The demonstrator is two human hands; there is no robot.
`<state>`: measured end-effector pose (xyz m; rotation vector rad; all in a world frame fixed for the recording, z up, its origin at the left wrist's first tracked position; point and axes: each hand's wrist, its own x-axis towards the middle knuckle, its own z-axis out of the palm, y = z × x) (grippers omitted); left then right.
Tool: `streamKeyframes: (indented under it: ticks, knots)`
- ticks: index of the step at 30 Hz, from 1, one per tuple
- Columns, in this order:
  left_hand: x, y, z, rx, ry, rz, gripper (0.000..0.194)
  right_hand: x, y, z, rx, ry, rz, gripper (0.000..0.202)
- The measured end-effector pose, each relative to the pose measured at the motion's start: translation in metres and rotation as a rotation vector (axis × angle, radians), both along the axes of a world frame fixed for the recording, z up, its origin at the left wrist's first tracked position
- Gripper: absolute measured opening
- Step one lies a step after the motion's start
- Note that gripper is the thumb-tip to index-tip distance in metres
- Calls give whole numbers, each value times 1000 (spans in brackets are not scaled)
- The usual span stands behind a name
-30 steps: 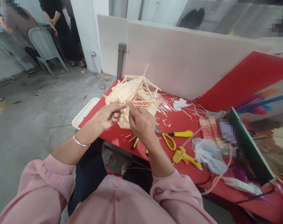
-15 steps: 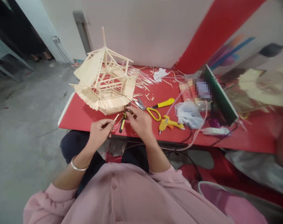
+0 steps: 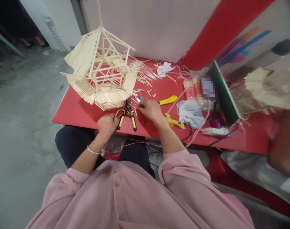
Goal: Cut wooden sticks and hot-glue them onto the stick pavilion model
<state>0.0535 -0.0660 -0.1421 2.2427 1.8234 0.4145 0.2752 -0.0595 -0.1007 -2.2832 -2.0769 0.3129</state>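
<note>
My left hand point(image 3: 108, 125) is closed with a short thin wooden stick point(image 3: 117, 112) between its fingertips, just in front of the stick model. Over the scissors point(image 3: 140, 96) is my right hand point(image 3: 151, 109), its fingers curled round the handles, which it mostly hides; the blade tips show beyond the fingers. Between my hands lie pliers point(image 3: 128, 113) with black and yellow grips, handles spread towards me. The pale wooden stick model point(image 3: 109, 97), a several-sided pavilion with a partly covered roof, stands behind them at the left.
On the red table point(image 3: 73, 111), a yellow-handled cutter point(image 3: 168, 100) and a yellow glue gun point(image 3: 174, 121) lie right of my hand. Further right are a plastic bag point(image 3: 190, 113) and an upright green board point(image 3: 224, 95). Loose sticks point(image 3: 147, 78) lie behind. Another person's arm point(image 3: 282, 143) is far right.
My right hand has let go of the pliers and moved right to the scissors. The pliers now lie with handles spread. My left hand still pinches the stick. The view has shifted slightly.
</note>
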Motion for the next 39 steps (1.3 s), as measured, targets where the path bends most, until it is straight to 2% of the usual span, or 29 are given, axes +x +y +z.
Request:
streamKeyframes:
  ticks: [6,15,21,25,29,32,34,36,39]
  knots:
    - [-4,1,-6,-18,-106,-30,24,-16,27,-1,-85,-52,9,28]
    - [-13,-15,11,32,-322,-73,24,-15,33,4,-181,-65,37,28]
    - [-18,-23,15,29,-437,-92,21,-21,41,-2,-169,-82,7,27]
    - [-20,-25,20,14,-614,-90,18,-16,40,-3,-146,-24,21,19]
    - [-20,-28,35,-59,-877,-58,14,-10,7,13,-72,110,87,20]
    - [-17,-33,52,-290,-1109,-60,20,-20,-31,36,11,258,212,27]
    - [-16,-35,65,-456,-1261,-95,27,-35,-50,53,220,492,377,25]
    - [-20,-35,78,-534,-1374,-131,32,-52,-57,69,356,536,541,24]
    - [-31,-29,95,-562,-1471,-136,37,-73,-46,86,464,490,648,23]
